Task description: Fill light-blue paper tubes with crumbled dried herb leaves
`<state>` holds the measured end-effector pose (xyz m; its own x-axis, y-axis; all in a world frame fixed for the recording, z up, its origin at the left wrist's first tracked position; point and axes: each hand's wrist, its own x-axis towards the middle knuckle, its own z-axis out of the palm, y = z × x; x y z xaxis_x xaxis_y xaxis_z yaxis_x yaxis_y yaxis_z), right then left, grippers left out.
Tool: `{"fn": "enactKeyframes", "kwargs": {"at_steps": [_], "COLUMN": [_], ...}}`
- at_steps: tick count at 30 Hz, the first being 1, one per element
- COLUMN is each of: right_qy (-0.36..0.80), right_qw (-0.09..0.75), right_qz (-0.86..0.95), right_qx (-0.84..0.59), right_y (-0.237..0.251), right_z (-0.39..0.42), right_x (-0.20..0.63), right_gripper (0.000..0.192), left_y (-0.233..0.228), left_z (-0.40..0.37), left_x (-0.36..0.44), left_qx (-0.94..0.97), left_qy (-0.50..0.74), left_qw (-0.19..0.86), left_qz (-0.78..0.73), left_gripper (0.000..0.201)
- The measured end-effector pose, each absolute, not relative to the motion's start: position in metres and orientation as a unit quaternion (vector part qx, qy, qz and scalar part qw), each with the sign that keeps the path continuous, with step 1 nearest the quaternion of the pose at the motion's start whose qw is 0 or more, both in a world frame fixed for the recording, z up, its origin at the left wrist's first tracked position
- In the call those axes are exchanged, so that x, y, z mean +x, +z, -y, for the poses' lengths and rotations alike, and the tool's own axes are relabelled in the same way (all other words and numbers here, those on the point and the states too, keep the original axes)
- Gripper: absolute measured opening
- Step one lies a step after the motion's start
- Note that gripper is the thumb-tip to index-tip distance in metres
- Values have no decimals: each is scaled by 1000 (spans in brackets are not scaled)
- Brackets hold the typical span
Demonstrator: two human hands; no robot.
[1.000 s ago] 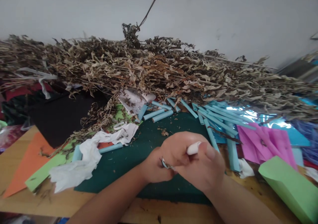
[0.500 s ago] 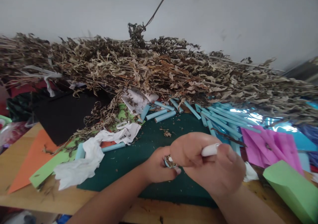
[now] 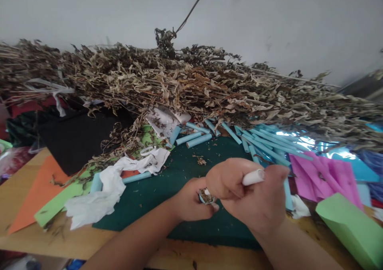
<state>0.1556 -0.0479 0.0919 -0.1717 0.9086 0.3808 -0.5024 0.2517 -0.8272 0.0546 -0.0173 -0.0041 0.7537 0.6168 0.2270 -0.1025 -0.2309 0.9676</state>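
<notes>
A heap of dried leafy branches (image 3: 191,82) fills the whole middle band of the frame, its lower edge overhanging the far side of the dark green cutting mat (image 3: 167,186). The mat's centre is the only open room; its near edge meets the wooden table (image 3: 26,238) at the bottom. Crumpled white paper (image 3: 98,198) and orange and green sheets (image 3: 44,194) crowd the lower left. Blue paper tubes (image 3: 194,139), a pink folded sheet (image 3: 323,174) and a green sheet (image 3: 350,226) crowd the right. Low in the centre, the left hand (image 3: 190,202) is closed around a small blue tube stuffed with leaf bits (image 3: 206,197), open end up. The right hand (image 3: 254,202) is fisted on a white stick (image 3: 253,177), whose tip meets the tube's mouth.
</notes>
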Motion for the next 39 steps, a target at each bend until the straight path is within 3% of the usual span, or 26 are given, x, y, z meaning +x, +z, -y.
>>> {"fn": "enactKeyframes", "kwargs": {"at_steps": [10,24,39], "right_qy": [595,573,576], "right_qw": [604,591,614], "right_qz": [488,516,501], "right_qx": [-209,-237,-201], "right_y": [97,85,101], "right_z": [51,50,59], "right_x": [158,154,156], "right_gripper": [52,55,58], "left_y": [-9,3,-6], "left_z": [18,17,17], "left_x": [52,54,52], "left_qx": [723,732,745], "left_qy": [300,294,289], "left_qw": [596,594,567], "left_qz": [-179,-158,-198], "left_gripper": [17,4,18]}}
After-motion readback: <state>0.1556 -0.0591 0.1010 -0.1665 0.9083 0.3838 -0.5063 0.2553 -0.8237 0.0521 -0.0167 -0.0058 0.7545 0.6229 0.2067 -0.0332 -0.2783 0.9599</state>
